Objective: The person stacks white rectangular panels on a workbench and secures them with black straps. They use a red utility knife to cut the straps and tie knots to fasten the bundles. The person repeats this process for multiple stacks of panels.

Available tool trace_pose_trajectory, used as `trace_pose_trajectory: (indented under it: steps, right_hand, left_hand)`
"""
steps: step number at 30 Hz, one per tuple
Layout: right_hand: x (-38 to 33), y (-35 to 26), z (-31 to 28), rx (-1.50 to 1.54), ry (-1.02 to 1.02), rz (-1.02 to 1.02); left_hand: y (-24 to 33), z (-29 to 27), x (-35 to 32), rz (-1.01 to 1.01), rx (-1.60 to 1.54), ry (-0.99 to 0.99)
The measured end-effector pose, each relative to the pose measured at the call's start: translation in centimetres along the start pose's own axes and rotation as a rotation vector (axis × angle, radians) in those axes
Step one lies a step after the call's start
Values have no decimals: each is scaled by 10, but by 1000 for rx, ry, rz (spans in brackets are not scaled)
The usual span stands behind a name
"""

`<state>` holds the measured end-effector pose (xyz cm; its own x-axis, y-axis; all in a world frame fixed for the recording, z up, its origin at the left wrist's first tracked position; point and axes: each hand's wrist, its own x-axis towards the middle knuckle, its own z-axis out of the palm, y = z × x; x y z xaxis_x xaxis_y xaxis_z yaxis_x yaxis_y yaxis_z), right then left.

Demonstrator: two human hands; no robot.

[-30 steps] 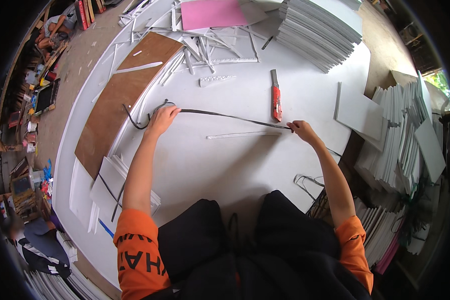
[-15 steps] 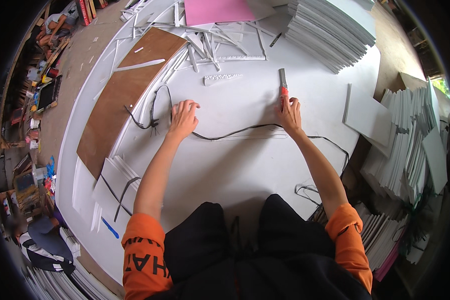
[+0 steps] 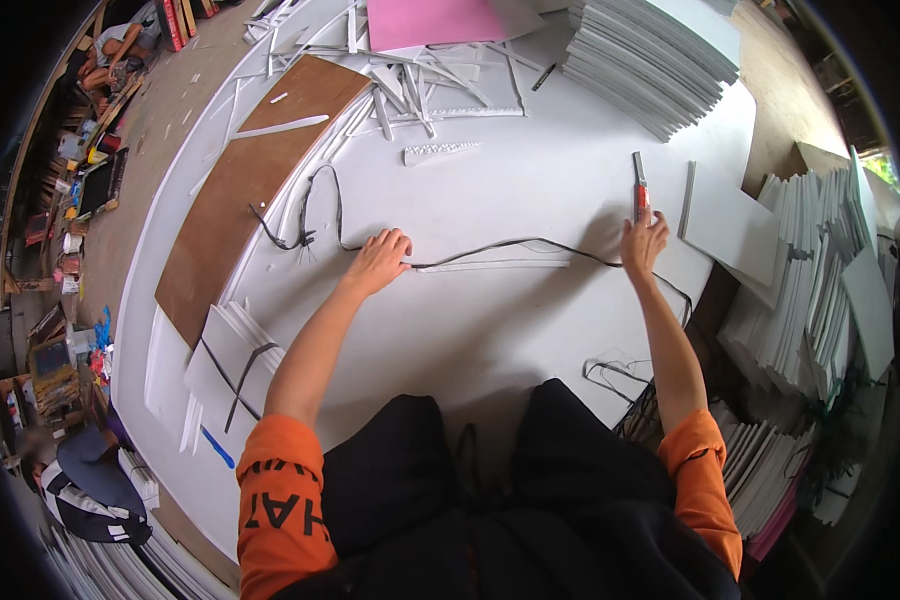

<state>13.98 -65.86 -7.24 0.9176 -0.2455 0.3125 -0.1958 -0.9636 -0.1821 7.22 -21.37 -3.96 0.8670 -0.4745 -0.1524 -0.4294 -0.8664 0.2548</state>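
Note:
My left hand [image 3: 381, 260] is closed at the table surface, with a thin black cord [image 3: 500, 244] coming out by its fingertips. The cord runs in a shallow arc to my right hand [image 3: 644, 243] and on past it toward the table's right edge. My right hand grips a red utility knife [image 3: 642, 196], its blade out and pointing away from me. Whether that hand also pinches the cord is hidden. Under the cord, between my hands, lies a narrow white strip [image 3: 500, 265].
A brown board [image 3: 260, 190] lies along the left, beside a strapped bundle of white sheets [image 3: 232, 365]. White offcuts [image 3: 420, 95] and a pink sheet [image 3: 435, 22] are at the far side. A tall sheet stack [image 3: 650, 70] stands far right; more bundles [image 3: 810, 270] sit off the right edge.
My right hand has moved right with the knife. My left hand has shifted slightly right, its fingers now closer together, and the cord between my hands has risen into an arc.

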Motion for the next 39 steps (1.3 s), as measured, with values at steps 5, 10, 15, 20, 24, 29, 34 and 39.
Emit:
trace_pose_trajectory:
  steps: [5, 10, 15, 20, 24, 29, 34, 39]
  right_hand:
    - [-79, -96, -27, 405, -273, -870]
    - [-91, -100, -24, 289, -506, -970]
    - [-58, -37, -40, 439, -357, -912]
    - [2, 2, -47, 313, 35, -408]
    - [2, -16, -34, 113, -20, -343]
    - [-44, -31, -12, 183, -365, -610]
    - [-29, -16, -16, 265, -395, -591]
    - [-41, -30, -21, 218, -303, -793]
  left_hand:
    - [-9, 10, 13, -110, -144, -151]
    - [15, 7, 9, 37, 52, -62]
    - [6, 17, 4, -39, 41, -110]
    - [8, 15, 1, -87, 28, -57]
    - [21, 0, -6, 80, 102, -57]
    - [0, 16, -3, -19, 39, -31]
    - [-49, -16, -2, -422, 80, -3]
    - [-73, -32, 1, -581, 71, 41]
